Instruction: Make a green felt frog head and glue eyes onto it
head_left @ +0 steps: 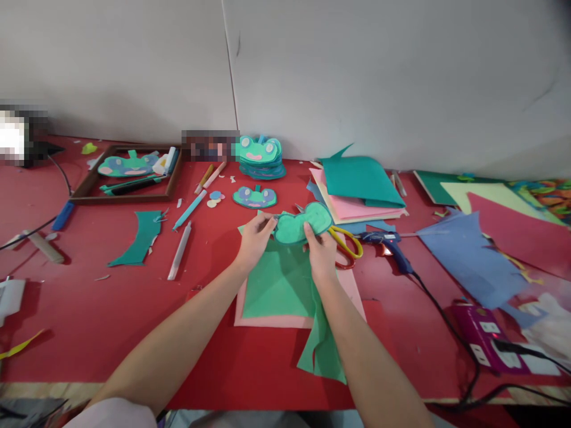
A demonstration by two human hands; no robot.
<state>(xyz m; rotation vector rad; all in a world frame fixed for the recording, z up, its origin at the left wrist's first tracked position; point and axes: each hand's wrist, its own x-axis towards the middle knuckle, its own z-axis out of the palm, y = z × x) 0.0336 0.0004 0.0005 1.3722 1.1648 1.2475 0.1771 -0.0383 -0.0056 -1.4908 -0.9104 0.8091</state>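
My left hand and my right hand both pinch a green frog-shaped felt cutout held just above the red table. The left fingers grip its left edge, the right fingers its lower middle. Under my hands lies a green felt sheet on a pink sheet. Yellow-handled scissors lie right beside my right hand.
A blue glue gun with its cord lies to the right. A stack of felt sheets sits behind it. Finished frog pieces are piled by the wall, another in front. Glue sticks, a wooden tray, a power strip.
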